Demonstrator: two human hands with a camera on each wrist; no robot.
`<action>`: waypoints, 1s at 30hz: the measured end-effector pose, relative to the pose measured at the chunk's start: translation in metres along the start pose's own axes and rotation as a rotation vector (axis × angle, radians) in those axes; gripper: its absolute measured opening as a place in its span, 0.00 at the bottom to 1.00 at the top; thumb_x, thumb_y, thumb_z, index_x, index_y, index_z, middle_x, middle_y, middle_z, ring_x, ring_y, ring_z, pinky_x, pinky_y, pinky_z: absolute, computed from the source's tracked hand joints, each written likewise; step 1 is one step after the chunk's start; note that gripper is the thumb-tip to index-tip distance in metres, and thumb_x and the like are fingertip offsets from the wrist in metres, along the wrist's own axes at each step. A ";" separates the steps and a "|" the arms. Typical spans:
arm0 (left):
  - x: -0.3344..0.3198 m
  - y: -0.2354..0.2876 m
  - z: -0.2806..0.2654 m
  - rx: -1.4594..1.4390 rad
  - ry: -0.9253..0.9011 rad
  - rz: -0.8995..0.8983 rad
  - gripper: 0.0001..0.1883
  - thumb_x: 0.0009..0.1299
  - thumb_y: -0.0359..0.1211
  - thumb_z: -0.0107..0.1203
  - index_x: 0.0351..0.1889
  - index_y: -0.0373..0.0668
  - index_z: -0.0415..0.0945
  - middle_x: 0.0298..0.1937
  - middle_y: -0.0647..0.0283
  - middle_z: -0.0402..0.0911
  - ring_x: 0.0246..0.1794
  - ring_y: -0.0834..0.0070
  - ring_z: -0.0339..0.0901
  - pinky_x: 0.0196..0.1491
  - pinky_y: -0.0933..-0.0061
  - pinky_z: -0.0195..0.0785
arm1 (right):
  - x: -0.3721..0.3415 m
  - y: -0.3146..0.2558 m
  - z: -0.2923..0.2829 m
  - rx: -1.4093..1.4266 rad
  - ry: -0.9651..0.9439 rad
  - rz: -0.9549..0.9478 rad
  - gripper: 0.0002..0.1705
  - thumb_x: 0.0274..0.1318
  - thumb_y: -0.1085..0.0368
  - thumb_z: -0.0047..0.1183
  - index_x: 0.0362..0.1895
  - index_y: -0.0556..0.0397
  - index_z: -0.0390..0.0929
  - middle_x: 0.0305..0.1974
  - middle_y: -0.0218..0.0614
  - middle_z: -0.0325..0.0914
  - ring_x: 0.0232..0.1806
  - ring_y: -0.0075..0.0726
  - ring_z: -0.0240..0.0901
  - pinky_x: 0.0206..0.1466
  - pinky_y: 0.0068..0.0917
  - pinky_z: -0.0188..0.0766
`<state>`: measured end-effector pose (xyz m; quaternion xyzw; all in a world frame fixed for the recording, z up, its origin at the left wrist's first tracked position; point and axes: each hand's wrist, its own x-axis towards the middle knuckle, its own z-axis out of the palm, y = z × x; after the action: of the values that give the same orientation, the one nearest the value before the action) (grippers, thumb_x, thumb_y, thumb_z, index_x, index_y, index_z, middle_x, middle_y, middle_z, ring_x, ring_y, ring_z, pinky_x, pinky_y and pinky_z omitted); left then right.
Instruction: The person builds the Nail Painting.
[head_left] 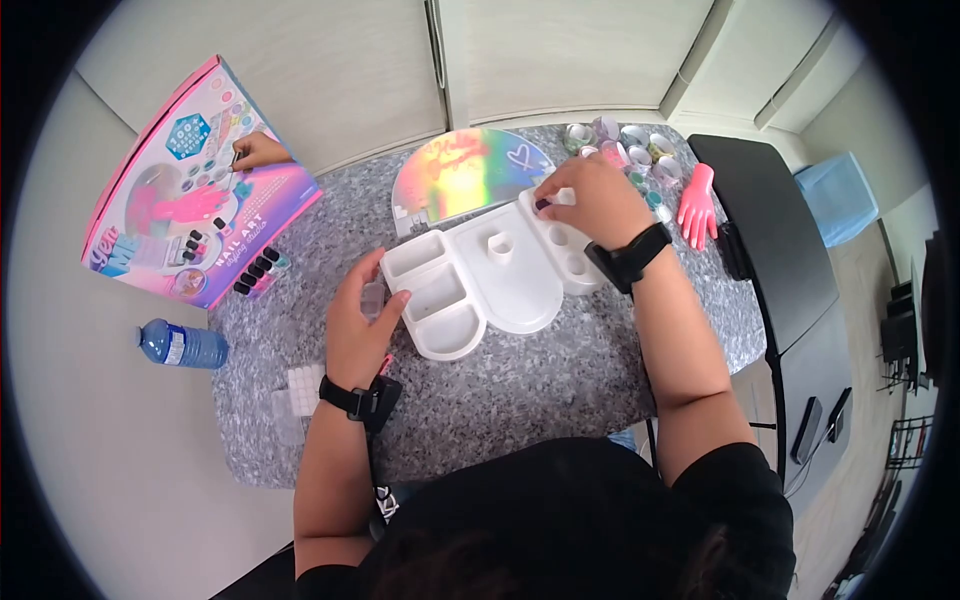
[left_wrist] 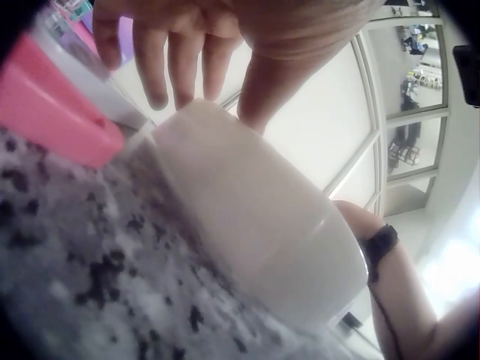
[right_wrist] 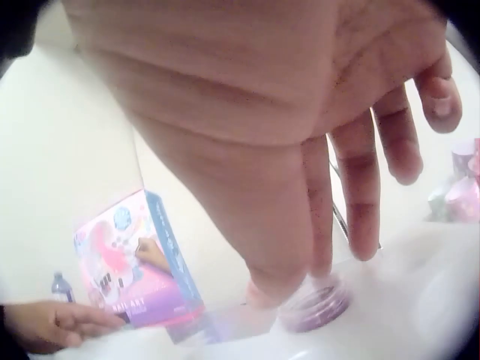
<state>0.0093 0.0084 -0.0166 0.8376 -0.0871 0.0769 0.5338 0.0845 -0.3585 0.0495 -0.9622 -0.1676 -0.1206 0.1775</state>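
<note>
A white plastic tray [head_left: 520, 295] with molded compartments lies in the middle of the table. My left hand [head_left: 358, 315] holds its left side, thumb over the rim and fingers along the outer edge; the left wrist view shows the tray's smooth outer wall [left_wrist: 247, 217] under that hand. At the tray's upper right, my right hand [head_left: 598, 205] pinches a small round clear pot [right_wrist: 319, 306] with purple contents between thumb and index finger. Close below that hand, round wells [head_left: 560, 235] run down the tray's right section.
Behind the tray stands a shiny rainbow panel [head_left: 470, 175]. Several small pots [head_left: 635, 150] and a pink model hand [head_left: 697, 205] are at the back right. A nail art box [head_left: 200, 190], nail polish bottles [head_left: 262, 272], and a water bottle [head_left: 185, 344] are at left.
</note>
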 end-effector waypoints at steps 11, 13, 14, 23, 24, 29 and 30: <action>-0.001 0.001 -0.002 -0.028 -0.013 -0.014 0.32 0.76 0.30 0.73 0.77 0.35 0.78 0.72 0.48 0.85 0.75 0.56 0.81 0.78 0.56 0.70 | -0.007 0.127 -0.007 -0.292 -0.015 0.633 0.17 0.59 0.57 0.75 0.53 0.36 0.97 0.50 0.42 0.94 0.56 0.53 0.90 0.60 0.52 0.83; -0.001 0.000 -0.001 -0.037 -0.010 -0.016 0.32 0.76 0.30 0.73 0.77 0.35 0.78 0.72 0.48 0.86 0.75 0.56 0.81 0.78 0.56 0.70 | -0.005 0.133 -0.005 -0.294 -0.019 0.627 0.16 0.58 0.57 0.76 0.52 0.37 0.96 0.51 0.40 0.95 0.55 0.52 0.91 0.61 0.50 0.85; -0.001 0.000 0.000 -0.047 -0.005 -0.022 0.31 0.76 0.30 0.73 0.77 0.35 0.78 0.72 0.48 0.86 0.75 0.56 0.81 0.78 0.56 0.70 | -0.005 0.135 -0.004 -0.298 -0.026 0.618 0.16 0.58 0.56 0.76 0.51 0.38 0.96 0.52 0.38 0.95 0.55 0.50 0.92 0.62 0.48 0.86; -0.001 -0.003 -0.001 -0.036 -0.013 -0.018 0.31 0.77 0.32 0.73 0.77 0.37 0.78 0.71 0.49 0.86 0.73 0.57 0.82 0.77 0.56 0.71 | -0.004 0.027 -0.038 0.141 -0.025 0.198 0.15 0.55 0.58 0.77 0.45 0.49 0.95 0.45 0.42 0.95 0.52 0.52 0.91 0.59 0.47 0.85; 0.000 -0.003 -0.002 -0.033 -0.015 -0.016 0.31 0.77 0.32 0.73 0.77 0.37 0.78 0.71 0.49 0.86 0.73 0.57 0.82 0.77 0.56 0.71 | -0.004 0.024 -0.031 0.094 -0.008 0.155 0.13 0.54 0.58 0.76 0.44 0.47 0.96 0.44 0.39 0.95 0.53 0.50 0.90 0.58 0.47 0.85; 0.000 -0.005 -0.003 -0.001 -0.015 0.012 0.32 0.77 0.32 0.73 0.77 0.37 0.78 0.71 0.50 0.86 0.74 0.57 0.81 0.78 0.55 0.71 | -0.006 0.004 -0.022 -0.056 -0.037 0.200 0.13 0.53 0.61 0.78 0.44 0.46 0.96 0.47 0.40 0.94 0.59 0.53 0.86 0.67 0.47 0.80; 0.000 -0.006 -0.003 -0.006 -0.020 0.016 0.32 0.77 0.32 0.73 0.77 0.37 0.78 0.71 0.50 0.86 0.74 0.57 0.81 0.78 0.55 0.71 | -0.007 0.002 -0.022 -0.073 -0.021 0.190 0.13 0.53 0.60 0.78 0.44 0.46 0.96 0.48 0.40 0.94 0.60 0.54 0.85 0.67 0.48 0.79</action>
<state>0.0105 0.0135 -0.0204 0.8360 -0.0997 0.0726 0.5347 0.0747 -0.3711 0.0670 -0.9808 -0.0730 -0.0991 0.1514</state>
